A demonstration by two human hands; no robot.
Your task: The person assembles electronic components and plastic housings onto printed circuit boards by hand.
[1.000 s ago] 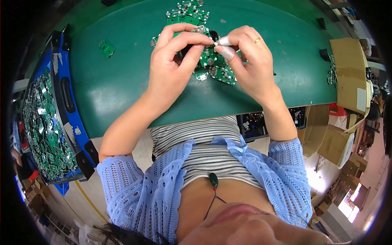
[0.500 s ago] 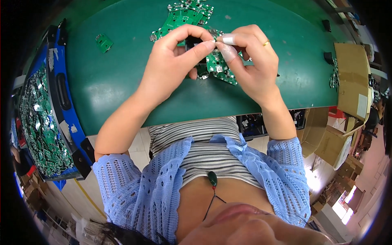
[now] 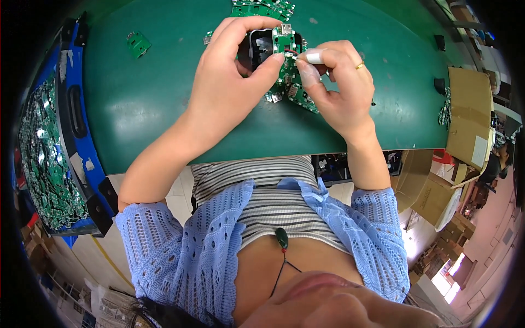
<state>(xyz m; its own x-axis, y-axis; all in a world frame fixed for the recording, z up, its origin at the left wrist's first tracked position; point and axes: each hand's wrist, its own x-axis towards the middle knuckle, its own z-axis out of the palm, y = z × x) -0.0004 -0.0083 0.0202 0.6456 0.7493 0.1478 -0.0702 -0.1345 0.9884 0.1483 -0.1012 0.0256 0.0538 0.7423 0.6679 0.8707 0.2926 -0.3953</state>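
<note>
My left hand [image 3: 224, 82] is wrapped round a black plastic housing [image 3: 261, 48], thumb toward me and fingers over its far side. A green circuit board [image 3: 283, 41] with a metal port at its far end lies against the housing, also within that grip. Short red and dark wires [image 3: 291, 51] run from the board to a small white connector. Thumb and forefinger of my right hand [image 3: 344, 82], both wrapped in tape, pinch at that connector. More green boards [image 3: 302, 99] lie just below and beside the hands, partly covered by them.
Further boards [image 3: 262, 10] are spread at the table's far edge, and a single board [image 3: 138, 44] lies at left on the green table [image 3: 158, 93]. A blue crate [image 3: 94, 131] full of boards stands at the left. Cardboard boxes [image 3: 469, 109] stand at the right.
My hands have moved slightly apart from each other. The housing and board in my left hand have turned into plain view, and my right fingers have shifted a little right and nearer.
</note>
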